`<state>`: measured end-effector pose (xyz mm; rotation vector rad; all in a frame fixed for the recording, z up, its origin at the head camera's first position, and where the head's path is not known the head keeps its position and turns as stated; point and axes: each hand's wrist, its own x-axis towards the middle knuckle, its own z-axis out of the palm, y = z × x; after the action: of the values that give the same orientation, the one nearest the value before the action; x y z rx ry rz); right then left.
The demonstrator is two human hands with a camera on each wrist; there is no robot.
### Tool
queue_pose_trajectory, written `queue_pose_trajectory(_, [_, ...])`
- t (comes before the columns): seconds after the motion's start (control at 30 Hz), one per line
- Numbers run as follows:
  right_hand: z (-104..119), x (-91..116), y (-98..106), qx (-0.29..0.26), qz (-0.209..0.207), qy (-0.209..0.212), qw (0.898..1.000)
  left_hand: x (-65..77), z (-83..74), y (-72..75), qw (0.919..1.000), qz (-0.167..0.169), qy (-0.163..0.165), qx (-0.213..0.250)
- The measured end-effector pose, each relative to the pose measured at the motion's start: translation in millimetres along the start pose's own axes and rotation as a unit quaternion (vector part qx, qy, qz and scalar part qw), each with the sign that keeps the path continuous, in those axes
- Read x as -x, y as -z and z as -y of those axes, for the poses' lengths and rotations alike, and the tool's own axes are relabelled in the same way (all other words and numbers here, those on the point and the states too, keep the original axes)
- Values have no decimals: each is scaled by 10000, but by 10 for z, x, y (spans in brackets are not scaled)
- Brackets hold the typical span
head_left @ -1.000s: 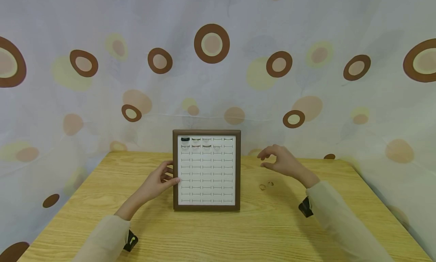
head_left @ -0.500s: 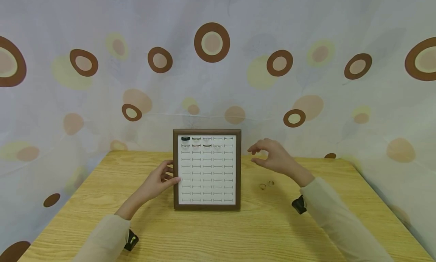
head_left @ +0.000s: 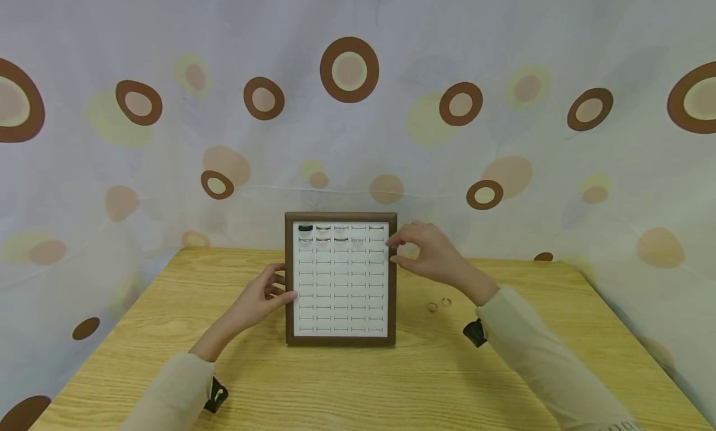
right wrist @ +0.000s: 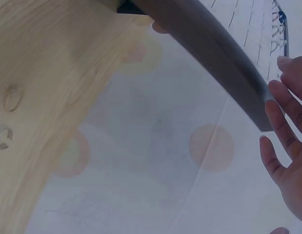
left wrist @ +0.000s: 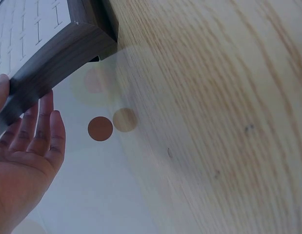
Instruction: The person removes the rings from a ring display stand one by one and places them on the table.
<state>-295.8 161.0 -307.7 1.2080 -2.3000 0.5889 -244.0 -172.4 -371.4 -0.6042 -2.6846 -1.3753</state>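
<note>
A ring display board (head_left: pixel 341 294) with a brown frame and a white slotted face stands upright on the table. My left hand (head_left: pixel 260 300) grips its left edge, thumb on the front and fingers behind, as the left wrist view (left wrist: pixel 29 161) also shows. Several rings sit in the top two rows, among them a dark ring (head_left: pixel 305 228). At the board's upper right edge is my right hand (head_left: pixel 431 254), thumb and forefinger bent toward each other. I cannot make out whether a ring is between their tips. In the right wrist view its other fingers (right wrist: pixel 287 131) are spread beside the frame.
A gold-coloured ring (head_left: pixel 432 307) and a silvery ring (head_left: pixel 446 301) lie on the wooden table (head_left: pixel 347 387), right of the board. A patterned curtain (head_left: pixel 414 58) hangs behind the table and along its sides.
My right hand has moved left, from above the loose rings to the board's upper right edge. My left hand keeps its grip, and the two loose rings lie where they were.
</note>
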Motion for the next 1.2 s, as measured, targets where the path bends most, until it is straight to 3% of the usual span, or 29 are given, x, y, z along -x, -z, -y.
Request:
queue_pose_trajectory(0.23, [109,-163,-61,105,-9,135,9999,-81,298,-65,10000,-26,-11,25])
queue_pose_trajectory(0.33, [152,-223,-89,96,-1,101,9999,-91,351,-65,10000,2,-14,45])
queue_pose_trajectory(0.57, [212,-319,-159,256,-53,13,9997,-85,354,-65,10000,32,-5,61])
queue_pose_trajectory(1.2, [277,-424,-400,652,-667,-285,9952,-87,333,-54,10000,-13,0,15])
